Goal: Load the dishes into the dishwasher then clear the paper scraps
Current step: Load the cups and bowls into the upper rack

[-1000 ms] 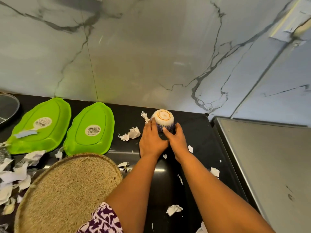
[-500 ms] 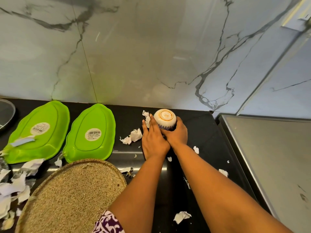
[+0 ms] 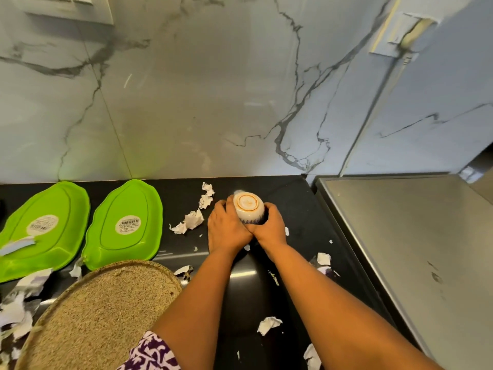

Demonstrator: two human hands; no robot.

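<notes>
Dishes come before scraps, so I judge the loading step is the one in hand, and barely begun. At far left two bright green leaf-shaped plastic plates [image 3: 45,228] lie face down side by side on the glossy black countertop [image 3: 293,198], stickers up. Torn white paper scraps [image 3: 13,313] are heaped at their near left, and a round woven straw mat [image 3: 101,311] sits just in front of them. More crumpled scraps lie between the second plate and my left hand [image 3: 226,228], which curls round the left side of the small white ceramic bowl with an orange ring on its foot [image 3: 248,206]. The bowl is upside down and seems to rest on the counter, near the white marble wall [image 3: 213,102]. My right hand [image 3: 270,225] wraps its right side, so both hands are clamped on it and meet in front. Next I reckon it needs a straight lift, then a carry to the dishwasher, which I cannot see open anywhere. There is room above and toward me. The wall is close behind, and to the right the counter ends at the edge of a grey steel surface [image 3: 400,236], which the bowl should clear.
</notes>
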